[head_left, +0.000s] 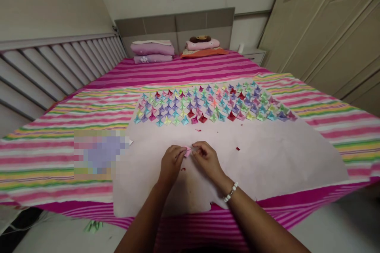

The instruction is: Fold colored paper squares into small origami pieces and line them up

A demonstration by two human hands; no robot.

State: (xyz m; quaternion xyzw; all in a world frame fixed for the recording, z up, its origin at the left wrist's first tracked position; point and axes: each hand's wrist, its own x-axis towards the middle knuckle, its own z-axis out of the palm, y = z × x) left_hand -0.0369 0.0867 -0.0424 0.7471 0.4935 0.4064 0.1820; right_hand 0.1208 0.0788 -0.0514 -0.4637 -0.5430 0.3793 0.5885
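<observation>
My left hand (171, 163) and my right hand (207, 159) meet over a pale pink sheet (267, 158) spread on the bed. Both pinch a small pink folded paper piece (188, 151) between their fingertips. My right wrist wears a white bead bracelet (230, 192). Beyond the hands, several rows of small folded paper shapes (208, 104) in many colours lie on the sheet. Tiny red paper scraps (238, 149) lie near the hands.
The bed has a pink striped cover (44, 154). Folded bedding (152, 51) and a pillow (203, 45) sit at the headboard. A slatted rail (59, 67) runs along the left, a wardrobe (326, 27) stands on the right. A blurred patch (99, 152) lies left of the hands.
</observation>
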